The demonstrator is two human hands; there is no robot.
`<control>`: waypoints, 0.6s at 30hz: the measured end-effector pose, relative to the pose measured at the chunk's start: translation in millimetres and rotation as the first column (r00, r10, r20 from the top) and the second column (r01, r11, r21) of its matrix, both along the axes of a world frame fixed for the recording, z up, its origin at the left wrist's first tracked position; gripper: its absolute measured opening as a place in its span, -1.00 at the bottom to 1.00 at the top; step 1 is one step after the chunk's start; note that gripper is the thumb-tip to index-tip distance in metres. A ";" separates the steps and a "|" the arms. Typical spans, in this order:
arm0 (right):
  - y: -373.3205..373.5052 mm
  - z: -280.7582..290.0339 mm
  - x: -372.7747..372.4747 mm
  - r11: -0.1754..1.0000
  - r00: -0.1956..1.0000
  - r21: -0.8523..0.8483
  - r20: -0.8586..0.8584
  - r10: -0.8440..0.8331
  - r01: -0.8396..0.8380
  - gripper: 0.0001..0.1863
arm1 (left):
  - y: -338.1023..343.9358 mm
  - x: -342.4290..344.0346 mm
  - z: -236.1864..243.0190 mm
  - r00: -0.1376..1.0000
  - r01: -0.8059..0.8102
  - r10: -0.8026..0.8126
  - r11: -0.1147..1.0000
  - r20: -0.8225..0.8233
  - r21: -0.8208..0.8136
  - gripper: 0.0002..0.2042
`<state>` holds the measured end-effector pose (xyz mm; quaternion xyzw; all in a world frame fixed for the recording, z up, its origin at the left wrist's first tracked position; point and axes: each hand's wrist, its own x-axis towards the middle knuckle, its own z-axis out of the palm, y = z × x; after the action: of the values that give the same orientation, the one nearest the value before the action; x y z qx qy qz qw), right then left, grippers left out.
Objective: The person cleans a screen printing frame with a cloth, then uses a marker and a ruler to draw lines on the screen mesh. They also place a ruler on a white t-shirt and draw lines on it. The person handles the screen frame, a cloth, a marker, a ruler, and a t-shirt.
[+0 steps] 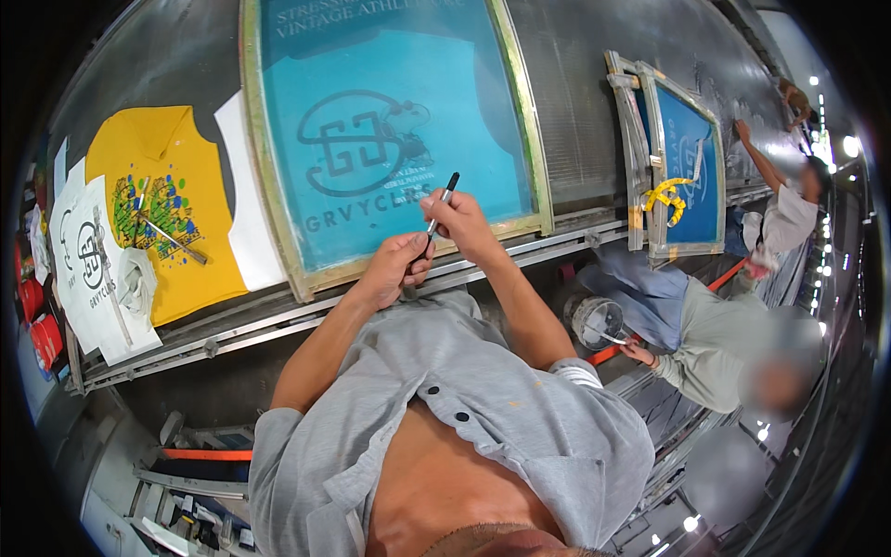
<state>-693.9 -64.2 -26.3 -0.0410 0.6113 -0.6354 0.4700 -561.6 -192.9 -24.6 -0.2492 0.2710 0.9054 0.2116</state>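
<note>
My right hand (453, 218) grips a silver-and-black marker pen (448, 189) in front of my body. My left hand (401, 265) is closed around the pen's lower end, just below the right. Both hands are over the near edge of a large framed screen (390, 65) with a bright blue surface bearing a faint logo and lettering. To the left lie a yellow printed shirt (209, 278) with pens on it, white printed sheets (130, 330) and a crumpled grey cloth (139, 278).
A metal rail (232, 339) edges the long table. Smaller framed screens (687, 111) with a yellow object (664, 200) stand right. A co-worker (715, 343) holds a tool by a bucket (589, 320); another (780, 204) reaches onto the table. Red containers (42, 339) sit far left.
</note>
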 end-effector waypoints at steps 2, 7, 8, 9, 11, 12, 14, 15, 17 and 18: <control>14.9 -6.0 -25.2 1.000 0.995 -0.011 0.097 0.026 -0.025 -0.71 | 22.0 -13.5 -3.9 0.997 -0.077 0.068 0.964 0.041 0.255 -0.59; 101.1 -29.7 -182.0 0.756 0.798 -0.275 0.087 -0.596 0.594 -0.66 | 73.3 -10.2 -16.2 0.964 0.238 -0.256 0.952 0.076 0.191 -0.66; 122.0 -38.9 -213.4 0.663 0.721 -0.368 0.030 -0.693 0.652 -0.72 | 73.6 -14.2 -29.6 0.965 0.227 -0.260 0.888 -0.030 -0.399 -0.68; 131.1 -40.1 -240.1 0.679 0.695 -0.351 -0.099 -0.712 0.645 -0.77 | 70.4 -18.3 -46.4 0.939 0.079 -0.324 0.525 -0.113 -0.848 -0.70; 133.3 -52.9 -267.7 0.712 0.692 -0.308 -0.192 -0.696 0.631 -0.80 | 57.1 -32.2 -68.6 0.935 -0.151 -0.329 -0.029 -0.133 -0.988 -0.74; 132.6 -63.7 -275.9 0.725 0.715 -0.290 -0.161 -0.681 0.625 -0.81 | 47.7 -43.1 -76.9 0.962 -0.150 -0.237 -0.056 -0.133 -0.987 -0.77; 115.9 -90.1 -300.3 0.773 0.771 -0.278 -0.146 -0.620 0.570 -0.80 | 34.6 -57.8 -96.5 0.974 -0.131 -0.207 -0.179 -0.093 -0.975 -0.78; 109.4 -105.9 -299.2 0.808 0.801 -0.260 -0.161 -0.576 0.528 -0.81 | 29.1 -64.7 -106.0 0.979 -0.118 -0.191 -0.239 -0.073 -0.964 -0.78; 82.4 -121.3 -302.0 0.837 0.835 -0.256 -0.151 -0.529 0.484 -0.85 | 35.3 -63.5 -116.3 0.985 -0.034 -0.173 -0.257 0.011 -0.966 -0.78; 66.8 -125.0 -305.4 0.856 0.837 -0.268 -0.220 -0.501 0.442 -0.86 | 42.0 -59.2 -119.0 0.985 0.008 -0.165 -0.262 0.053 -0.965 -0.78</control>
<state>-999.3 2.6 -151.2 -0.0269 0.5938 -0.7792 0.1989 -620.8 -150.9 -143.6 -0.2541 0.9086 0.3309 -0.0180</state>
